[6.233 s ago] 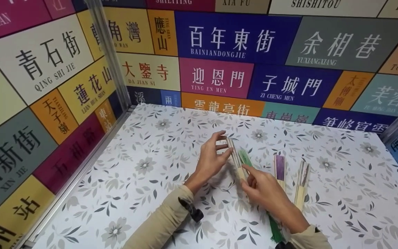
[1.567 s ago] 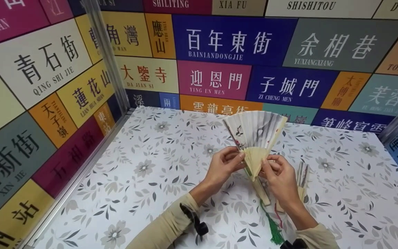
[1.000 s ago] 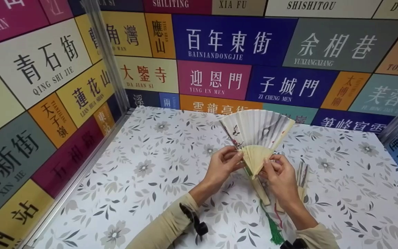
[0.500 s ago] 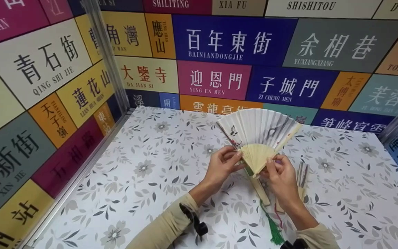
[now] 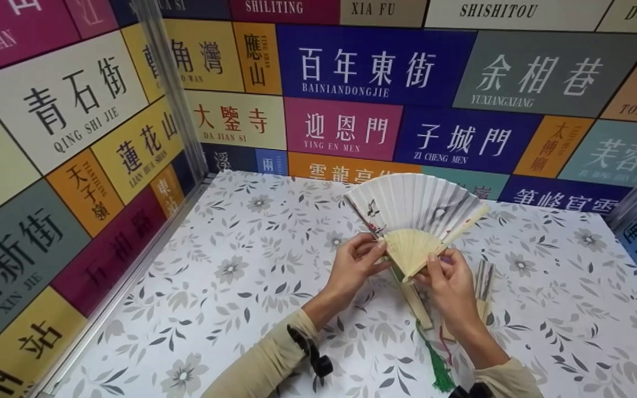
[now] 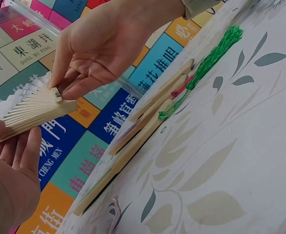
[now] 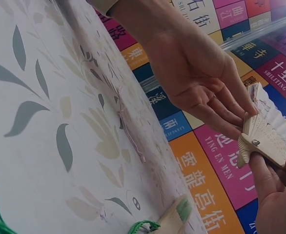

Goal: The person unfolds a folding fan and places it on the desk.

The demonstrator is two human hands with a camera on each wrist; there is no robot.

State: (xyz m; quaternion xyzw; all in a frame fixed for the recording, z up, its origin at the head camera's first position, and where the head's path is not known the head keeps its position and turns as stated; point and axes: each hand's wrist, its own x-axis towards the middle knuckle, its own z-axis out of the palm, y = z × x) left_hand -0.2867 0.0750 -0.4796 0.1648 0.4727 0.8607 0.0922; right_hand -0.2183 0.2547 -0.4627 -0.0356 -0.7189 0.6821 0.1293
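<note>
Between both hands a white folding fan (image 5: 415, 207) is spread wide, with grey painting, a bird and red blossoms on its leaf and pale ribs below. My left hand (image 5: 356, 264) pinches its left edge stick. At its right edge stick, my right hand (image 5: 450, 276) pinches the ribs between thumb and fingers. The left wrist view shows the fan's riveted end (image 6: 56, 94) at the right hand's fingertips. Underneath lies a folded fan (image 5: 415, 307) with a green tassel (image 5: 439, 369). Beside it, another folded fan (image 5: 447, 331) with a red cord is mostly hidden behind the right hand.
A third folded fan (image 5: 483, 284) lies to the right of the right hand on the flower-patterned table (image 5: 230, 326). A pale pink tassel (image 6: 114, 214) rests on the table in the left wrist view. Colourful sign-printed panels (image 5: 376, 66) stand behind and at the left.
The fan was folded in the earliest frame. Since then it has spread from narrow to wide, its right edge swinging rightward with my right hand, while my left hand stays almost still lately.
</note>
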